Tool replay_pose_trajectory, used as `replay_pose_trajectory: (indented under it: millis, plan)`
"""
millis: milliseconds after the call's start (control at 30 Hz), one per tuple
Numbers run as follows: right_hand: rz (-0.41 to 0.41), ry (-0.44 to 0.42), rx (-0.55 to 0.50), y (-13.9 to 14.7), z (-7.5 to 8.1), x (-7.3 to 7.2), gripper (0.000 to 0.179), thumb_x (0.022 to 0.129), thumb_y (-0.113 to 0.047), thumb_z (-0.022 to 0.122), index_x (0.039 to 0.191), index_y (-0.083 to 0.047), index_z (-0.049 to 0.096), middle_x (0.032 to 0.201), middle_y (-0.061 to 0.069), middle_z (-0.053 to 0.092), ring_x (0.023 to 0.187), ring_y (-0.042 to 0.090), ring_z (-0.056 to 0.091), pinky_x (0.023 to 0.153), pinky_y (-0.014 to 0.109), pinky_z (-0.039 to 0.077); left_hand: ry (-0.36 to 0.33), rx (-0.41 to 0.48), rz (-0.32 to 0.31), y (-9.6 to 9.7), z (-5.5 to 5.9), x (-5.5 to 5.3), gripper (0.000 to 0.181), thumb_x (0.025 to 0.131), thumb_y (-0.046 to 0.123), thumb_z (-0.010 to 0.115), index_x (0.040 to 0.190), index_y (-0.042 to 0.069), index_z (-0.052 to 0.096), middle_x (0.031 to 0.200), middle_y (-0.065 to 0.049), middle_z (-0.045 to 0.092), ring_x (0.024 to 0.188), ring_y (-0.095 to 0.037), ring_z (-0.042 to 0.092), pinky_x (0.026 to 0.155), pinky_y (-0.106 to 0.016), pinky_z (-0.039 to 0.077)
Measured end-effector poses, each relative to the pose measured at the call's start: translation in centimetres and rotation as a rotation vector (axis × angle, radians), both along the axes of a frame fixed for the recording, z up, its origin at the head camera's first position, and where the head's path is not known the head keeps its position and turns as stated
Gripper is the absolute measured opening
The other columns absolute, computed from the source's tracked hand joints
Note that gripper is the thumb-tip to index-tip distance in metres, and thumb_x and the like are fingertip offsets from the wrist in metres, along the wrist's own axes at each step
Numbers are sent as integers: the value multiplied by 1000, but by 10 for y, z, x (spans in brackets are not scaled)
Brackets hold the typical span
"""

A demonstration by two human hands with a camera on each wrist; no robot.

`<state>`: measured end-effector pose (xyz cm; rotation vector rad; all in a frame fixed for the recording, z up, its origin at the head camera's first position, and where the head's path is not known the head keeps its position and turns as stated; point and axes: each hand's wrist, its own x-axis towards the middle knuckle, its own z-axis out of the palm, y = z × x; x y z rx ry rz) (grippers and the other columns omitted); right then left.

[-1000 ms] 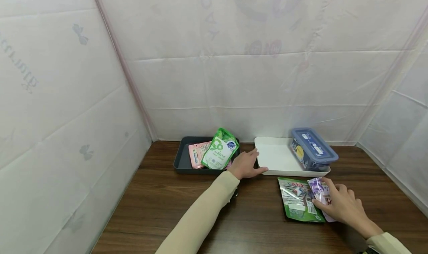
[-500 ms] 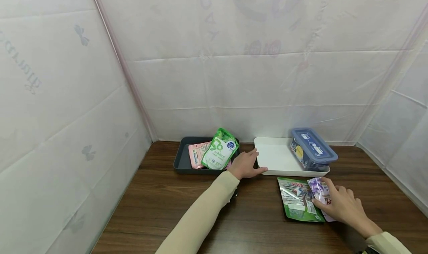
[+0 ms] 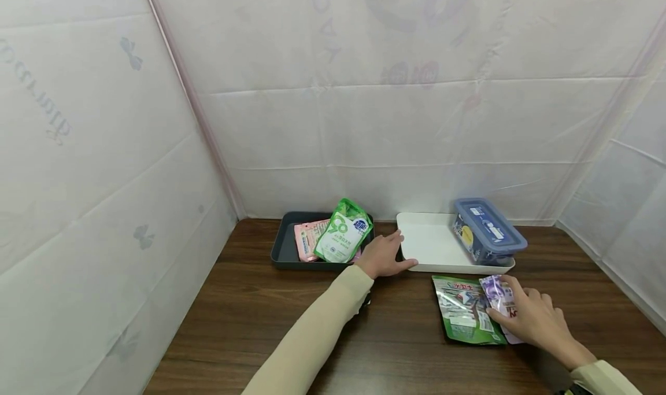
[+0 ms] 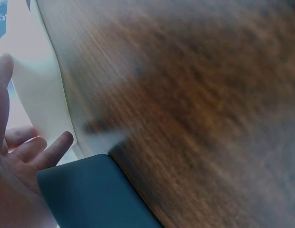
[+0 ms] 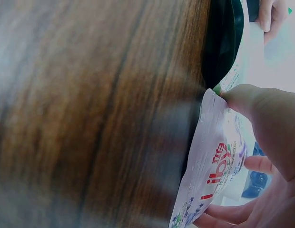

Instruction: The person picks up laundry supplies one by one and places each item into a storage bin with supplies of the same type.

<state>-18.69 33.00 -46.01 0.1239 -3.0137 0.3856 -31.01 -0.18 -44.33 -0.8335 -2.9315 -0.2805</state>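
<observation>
My left hand reaches between the two trays, its fingers extended along the left end of the white tray. In the left wrist view, the fingers of the left hand lie beside the white tray's wall, behind the dark tray's corner. My right hand spans a purple Liby pouch lying on the table, thumb at one edge and fingers spread toward the other. Under the pouch's left side lies a green-and-silver pouch. The right wrist view shows the thumb tip at the purple pouch's corner.
A dark grey tray at the left holds a pink pouch and a green-and-white pouch. A blue lidded box stands tilted in the white tray's right end. White sheeting walls the back and sides of the wooden table.
</observation>
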Motion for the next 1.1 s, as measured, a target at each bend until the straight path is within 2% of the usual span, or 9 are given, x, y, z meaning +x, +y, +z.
replay_pose_trajectory:
  millis: [700, 1100]
  plan:
    - [24, 48, 7, 7, 8, 0, 82, 84, -51, 80, 141, -6, 43, 106, 45, 55, 90, 63, 52, 63, 70, 46, 2, -4, 4, 1, 0, -1, 79, 98, 68, 52, 152, 10, 51, 161, -7, 42, 133, -26, 57, 107, -33, 47]
    - [42, 35, 38, 7, 20, 0, 82, 85, -52, 80, 142, -4, 44, 108, 43, 57, 89, 62, 54, 62, 68, 46, -4, -2, 7, 0, 0, 0, 80, 98, 69, 52, 152, 10, 51, 161, -6, 42, 133, -25, 57, 106, -33, 48]
